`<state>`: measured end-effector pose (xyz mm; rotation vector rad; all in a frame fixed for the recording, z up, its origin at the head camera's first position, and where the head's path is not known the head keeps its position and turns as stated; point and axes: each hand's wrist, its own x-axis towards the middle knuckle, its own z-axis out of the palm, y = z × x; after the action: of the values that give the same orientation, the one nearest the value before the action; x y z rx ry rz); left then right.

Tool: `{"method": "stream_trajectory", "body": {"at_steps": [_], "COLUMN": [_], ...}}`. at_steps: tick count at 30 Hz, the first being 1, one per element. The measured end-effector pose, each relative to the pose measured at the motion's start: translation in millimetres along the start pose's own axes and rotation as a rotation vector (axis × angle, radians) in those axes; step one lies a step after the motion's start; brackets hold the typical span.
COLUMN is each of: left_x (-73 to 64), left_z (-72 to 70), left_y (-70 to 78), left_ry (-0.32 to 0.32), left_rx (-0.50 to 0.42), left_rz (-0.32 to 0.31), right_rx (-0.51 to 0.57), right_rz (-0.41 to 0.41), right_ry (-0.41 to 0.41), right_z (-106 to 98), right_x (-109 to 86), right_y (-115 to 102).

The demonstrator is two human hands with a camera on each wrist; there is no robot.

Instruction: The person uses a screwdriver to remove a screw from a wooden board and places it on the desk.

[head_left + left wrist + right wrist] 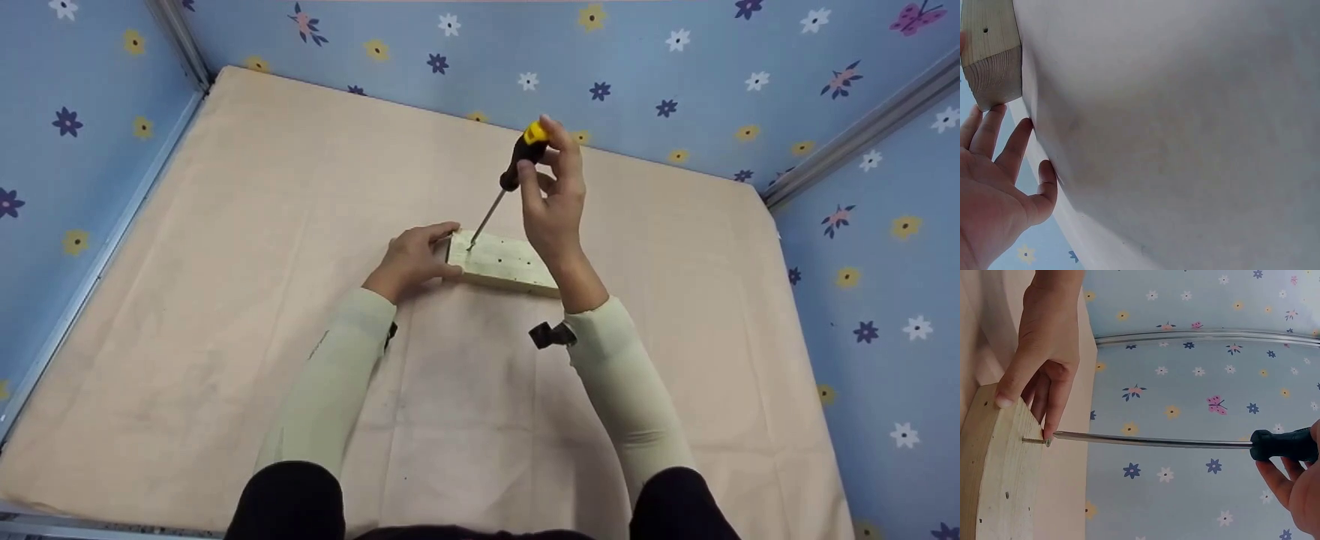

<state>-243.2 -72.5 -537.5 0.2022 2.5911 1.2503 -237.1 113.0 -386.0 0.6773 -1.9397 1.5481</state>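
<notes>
While left hand [409, 259] grips wood block [511, 264] at left end, right hand [556, 206] holds screwdriver [509, 181] near screw [1034, 441], started, driving apparently unfinished.

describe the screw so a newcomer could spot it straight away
On the beige cloth lies a pale wooden block, one end held by the left hand. Near that end, by the tip of the screwdriver, is the small metal screw: unlike the nearby dark holes, it sticks out of the wood.

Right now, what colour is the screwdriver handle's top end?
Yellow; the top end shows best in the head view.
</notes>
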Motion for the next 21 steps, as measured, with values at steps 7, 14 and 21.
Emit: {"method": "stream_trajectory", "body": {"at_steps": [7, 14, 21], "left_x": [0.0, 0.1, 0.5], "left_z": [-0.3, 0.6, -0.4], "left_y": [1.1, 1.5, 2.0], "left_ry": [-0.005, -0.003, -0.013], "left_rx": [0.01, -0.005, -0.009], "left_rz": [-0.017, -0.032, -0.033], "right_rx": [-0.025, -0.017, -0.019], "right_rz": [0.012, 0.032, 0.046], "right_ry": [0.014, 0.025, 0.041], "right_z": [-3.7, -11.2, -21.9], "right_x": [1.0, 3.6, 6.9], "right_y": [-1.7, -2.8, -2.4]}}
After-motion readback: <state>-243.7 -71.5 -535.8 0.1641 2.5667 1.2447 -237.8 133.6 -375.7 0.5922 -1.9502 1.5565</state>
